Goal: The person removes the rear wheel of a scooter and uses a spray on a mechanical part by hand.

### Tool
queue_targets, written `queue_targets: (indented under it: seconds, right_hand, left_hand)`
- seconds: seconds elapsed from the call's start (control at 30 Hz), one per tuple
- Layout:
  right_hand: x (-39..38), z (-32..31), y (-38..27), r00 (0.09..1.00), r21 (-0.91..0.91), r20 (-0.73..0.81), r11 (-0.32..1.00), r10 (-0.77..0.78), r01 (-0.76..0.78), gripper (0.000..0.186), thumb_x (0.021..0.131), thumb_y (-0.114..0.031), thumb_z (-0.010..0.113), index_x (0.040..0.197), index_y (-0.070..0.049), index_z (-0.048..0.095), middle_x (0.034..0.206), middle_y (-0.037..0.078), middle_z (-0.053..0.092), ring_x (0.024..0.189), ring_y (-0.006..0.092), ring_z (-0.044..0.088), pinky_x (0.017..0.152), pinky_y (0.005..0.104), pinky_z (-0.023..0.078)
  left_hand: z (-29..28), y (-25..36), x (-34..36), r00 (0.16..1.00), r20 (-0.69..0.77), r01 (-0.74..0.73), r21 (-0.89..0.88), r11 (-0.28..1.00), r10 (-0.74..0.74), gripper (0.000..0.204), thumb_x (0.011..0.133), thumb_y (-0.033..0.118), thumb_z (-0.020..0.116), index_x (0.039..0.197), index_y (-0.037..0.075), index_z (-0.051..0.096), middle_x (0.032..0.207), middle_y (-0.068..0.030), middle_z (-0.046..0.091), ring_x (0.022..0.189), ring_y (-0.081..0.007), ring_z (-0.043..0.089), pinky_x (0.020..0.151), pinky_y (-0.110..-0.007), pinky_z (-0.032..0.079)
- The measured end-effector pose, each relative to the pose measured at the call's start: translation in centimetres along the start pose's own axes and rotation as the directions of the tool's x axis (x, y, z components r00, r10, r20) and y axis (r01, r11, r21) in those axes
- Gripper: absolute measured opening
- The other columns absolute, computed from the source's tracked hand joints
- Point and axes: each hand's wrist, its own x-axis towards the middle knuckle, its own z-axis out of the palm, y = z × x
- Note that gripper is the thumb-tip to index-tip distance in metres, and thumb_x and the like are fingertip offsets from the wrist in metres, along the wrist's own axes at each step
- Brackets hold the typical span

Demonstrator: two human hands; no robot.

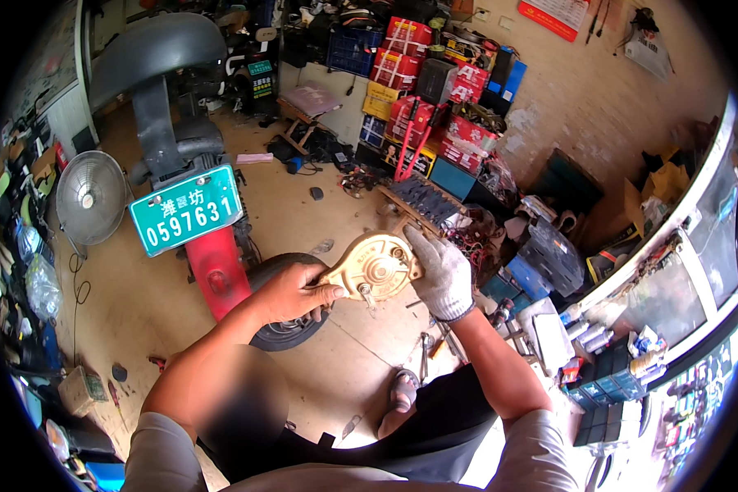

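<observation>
A round tan metal plate with a hub and a short shaft at its middle is held up in front of me by both hands. My bare left hand grips its narrow left end. My right hand, in a grey-white knit glove, clasps its right edge from above. Below the plate lies the rear wheel of a two-wheeled vehicle with a red mudguard and a green plate.
A round fan stands at the left. Stacked red, yellow and blue boxes fill the back wall. Hand tools lie on the floor by my sandalled foot. A glass counter runs along the right.
</observation>
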Motion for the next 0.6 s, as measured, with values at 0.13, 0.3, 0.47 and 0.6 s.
queue_targets:
  seconds: [0.13, 0.3, 0.47, 0.6]
  right_hand:
    - [-0.3, -0.6, 0.7, 0.993, 0.026, 0.106, 0.999, 0.043, -0.046, 0.063, 0.083, -0.013, 0.079, 0.145, -0.016, 0.066, 0.098, 0.014, 0.073, 0.089, 0.0366, 0.070, 0.078, 0.0490, 0.056]
    - [-0.3, -0.5, 1.3, 0.880, 0.029, 0.392, 0.953, 0.268, -0.303, 0.094, 0.081, -0.030, 0.089, 0.162, -0.011, 0.045, 0.131, 0.023, 0.065, 0.120, 0.0423, 0.067, 0.102, 0.0502, 0.055]
    - [-2.6, -5.2, 7.3, 0.736, 0.074, 0.434, 0.793, 0.520, -0.604, 0.122, 0.082, -0.044, 0.094, 0.169, 0.004, 0.022, 0.156, 0.032, 0.055, 0.138, 0.0407, 0.062, 0.115, 0.0411, 0.051]
    - [-8.8, -10.4, 8.3, 0.604, 0.367, -0.139, 0.607, 0.785, -0.705, 0.100, 0.091, -0.028, 0.090, 0.167, 0.002, 0.032, 0.140, 0.023, 0.070, 0.130, 0.0284, 0.069, 0.107, 0.0394, 0.057]
  left_hand:
    - [0.6, -0.1, 0.3, 0.997, -0.067, -0.021, 0.259, 0.966, 0.039, 0.034, 0.109, 0.030, 0.068, 0.101, -0.002, 0.076, 0.081, -0.0034, 0.075, 0.063, -0.0099, 0.068, 0.059, -0.029, 0.053]
    - [1.6, -0.3, 0.3, 0.979, -0.119, 0.135, -0.219, 0.966, -0.163, 0.047, 0.111, 0.040, 0.062, 0.093, -0.001, 0.072, 0.064, -0.0082, 0.068, 0.045, -0.0158, 0.065, 0.041, -0.027, 0.052]
    - [2.1, -1.4, 0.9, 0.928, -0.150, 0.274, -0.343, 0.899, -0.340, 0.057, 0.107, 0.054, 0.065, 0.083, 0.003, 0.068, 0.060, -0.0088, 0.065, 0.042, -0.0176, 0.063, 0.036, -0.029, 0.048]
    - [0.5, -5.0, 0.2, 0.810, -0.291, 0.455, -0.237, 0.858, -0.509, 0.055, 0.106, 0.059, 0.063, 0.116, 0.005, 0.055, 0.063, -0.0104, 0.066, 0.042, -0.0192, 0.063, 0.036, -0.028, 0.045]
